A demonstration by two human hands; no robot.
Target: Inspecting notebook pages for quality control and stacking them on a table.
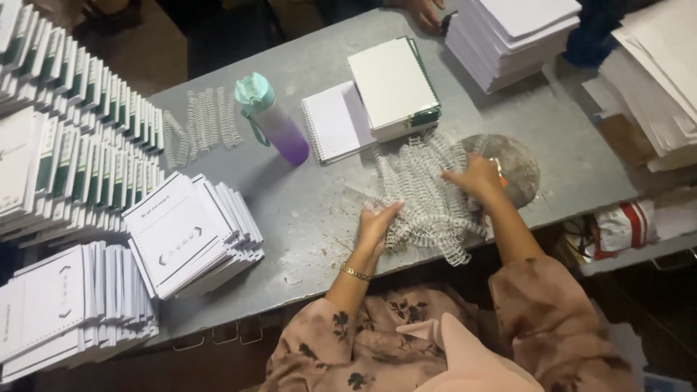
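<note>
The grey metal table [305, 210] is carrying everything here, and the places below are told from the heap of white spiral binding coils [428, 199] lying near its front edge. Far to the left of the heap, long rows of bound notebooks [80, 131] are lying overlapped like shingles, probably so that each one stays easy to lift off. Nearer on the left, a fanned stack of printed booklets [192, 236] is sitting close to the table's edge. Behind the heap to the right, a tall pile of white sheets [508, 40] is standing, and another person's hand [425, 11] is resting at the table's far edge beside it. Just behind the heap, a closed notebook stack [396, 87] is leaning over an open spiral pad [334, 123]. Left of those, a purple bottle with a mint cap [276, 120] is lying tilted, and a few loose coils [200, 127] are spread beyond it.

The left hand [377, 221] is pressing flat, fingers spread, against the heap's left side, seemingly steadying the tangle. The right hand [475, 178] is reaching over the heap's right side, fingers curled into the coils; whether it is pinching a single coil cannot be told.
</note>
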